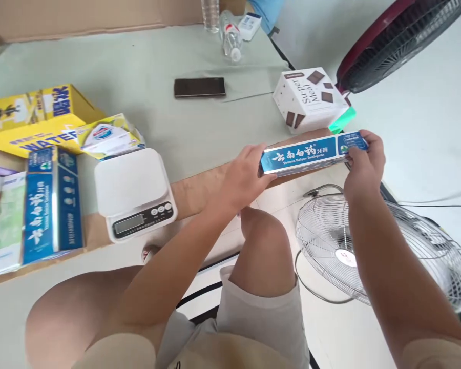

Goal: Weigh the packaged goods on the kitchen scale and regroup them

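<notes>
A long blue and white toothpaste box (301, 157) is held level across the table's front edge, its printed face turned up toward me. My left hand (246, 177) grips its left end with fingers and thumb closed. At the other end, my right hand (365, 166) pinches the box, thumb on the front and fingers behind. To the left of my hands sits a white kitchen scale (132, 184) with a bare platform; its display shows no digits I can read. Farther left, more blue toothpaste boxes (40, 210) stand by the table edge.
A white "Super Meal" box (311, 100) stands just beyond the toothpaste. Behind lie a phone (200, 87) and a plastic bottle (231, 38). Yellow boxes (34, 120) are at left. A floor fan (330, 241) is below right, and a dark round fan (395, 46) juts in above.
</notes>
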### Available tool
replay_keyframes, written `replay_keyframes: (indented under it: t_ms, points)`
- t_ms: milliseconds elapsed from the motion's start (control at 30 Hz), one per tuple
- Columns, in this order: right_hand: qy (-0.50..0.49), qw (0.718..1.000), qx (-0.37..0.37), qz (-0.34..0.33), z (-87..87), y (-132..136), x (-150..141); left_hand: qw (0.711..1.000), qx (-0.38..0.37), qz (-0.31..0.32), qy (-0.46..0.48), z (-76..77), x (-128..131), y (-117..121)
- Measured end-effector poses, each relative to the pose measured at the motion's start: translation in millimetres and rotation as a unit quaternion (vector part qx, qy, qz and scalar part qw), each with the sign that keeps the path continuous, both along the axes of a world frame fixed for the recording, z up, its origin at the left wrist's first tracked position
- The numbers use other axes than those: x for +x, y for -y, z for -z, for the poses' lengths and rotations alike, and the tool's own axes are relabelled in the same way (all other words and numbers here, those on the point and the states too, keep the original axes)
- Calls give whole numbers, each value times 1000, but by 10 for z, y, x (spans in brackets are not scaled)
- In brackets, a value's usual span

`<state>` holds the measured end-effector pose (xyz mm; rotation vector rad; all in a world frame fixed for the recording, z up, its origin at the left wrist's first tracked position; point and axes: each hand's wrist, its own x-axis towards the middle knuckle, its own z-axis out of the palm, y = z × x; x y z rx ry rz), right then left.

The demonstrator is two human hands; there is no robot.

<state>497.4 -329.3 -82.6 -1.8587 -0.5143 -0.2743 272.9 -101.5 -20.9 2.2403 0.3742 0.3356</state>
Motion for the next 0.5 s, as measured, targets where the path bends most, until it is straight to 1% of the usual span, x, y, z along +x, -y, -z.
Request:
replay_keyframes:
  t_ms: [67, 167, 400, 467, 500]
  points:
    - [-32, 999, 13, 36, 113, 150, 193, 1000, 2, 10, -12, 80, 260, 112]
    - [-71, 995, 23, 64, 249, 216, 351, 1000, 15, 3, -20, 167, 454, 199]
    - [-106, 992, 47, 50, 501, 151, 556, 1000, 16, -2, -24, 315, 564, 254]
    - [-101, 992, 55, 46, 525, 152, 556, 1000, 8, 1, -17, 327, 560, 269]
    - [-90, 993, 61, 48, 509, 165, 521, 1000, 0, 5, -7, 322, 526, 270]
